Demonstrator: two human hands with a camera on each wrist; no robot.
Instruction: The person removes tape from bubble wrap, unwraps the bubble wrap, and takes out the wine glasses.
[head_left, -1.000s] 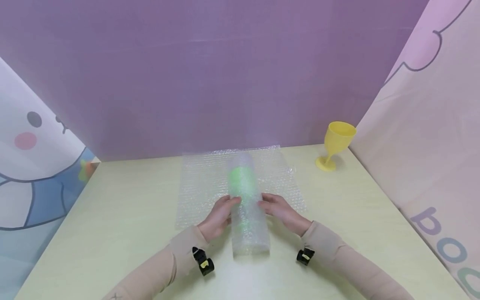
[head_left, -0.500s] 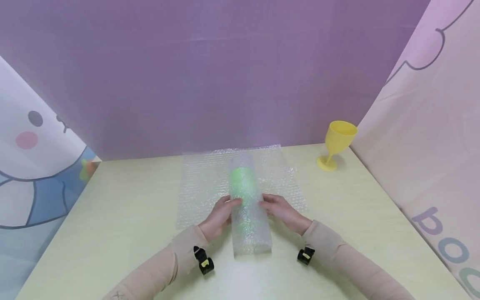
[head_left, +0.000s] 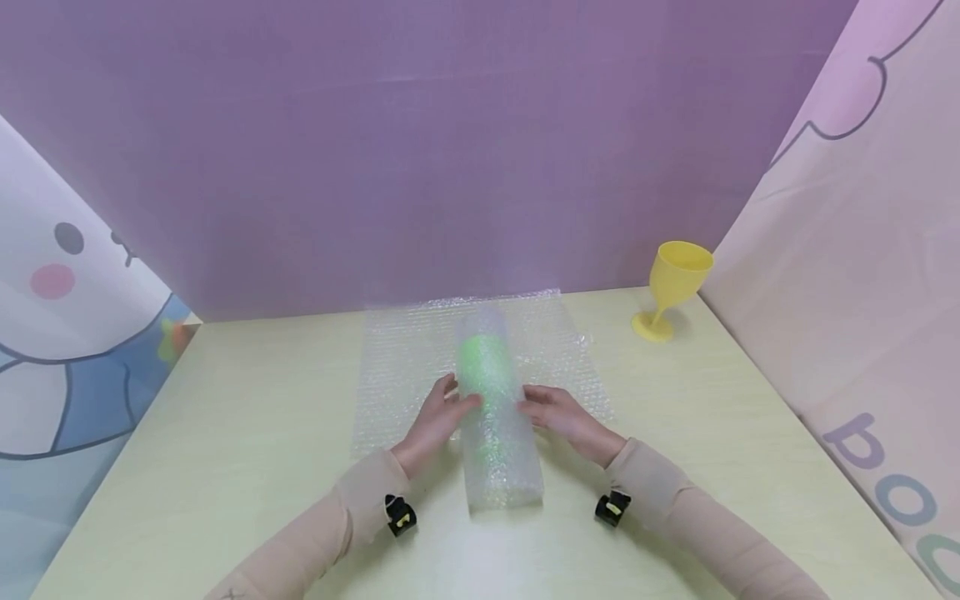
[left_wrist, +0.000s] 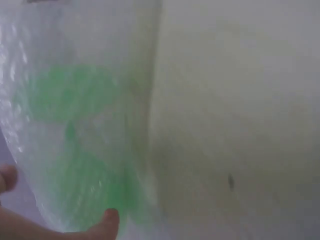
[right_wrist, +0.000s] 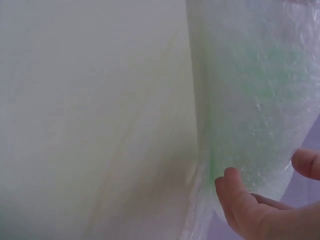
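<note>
A roll of clear bubble wrap (head_left: 498,479) lies lengthwise in front of me, with a green goblet (head_left: 483,358) showing blurred through its layers. In the left wrist view the goblet's foot, stem and bowl (left_wrist: 85,187) can be made out. My left hand (head_left: 433,427) is on the roll's left side, its thumb touching the wrap and the other fingers spread off to the side. On the right side my right hand (head_left: 570,425) rests extended fingers (right_wrist: 232,182) against the wrap. The flat sheet (head_left: 401,367) of bubble wrap stretches out beneath and behind the roll.
A yellow goblet (head_left: 675,287) stands upright at the table's back right corner. The pale table (head_left: 262,417) meets a purple backdrop (head_left: 450,167) behind, with printed cloth panels on both sides.
The left hand's fingers have lifted and spread away from the roll while its thumb stays at the wrap. The roll's near end has shifted slightly right; the right hand has hardly moved.
</note>
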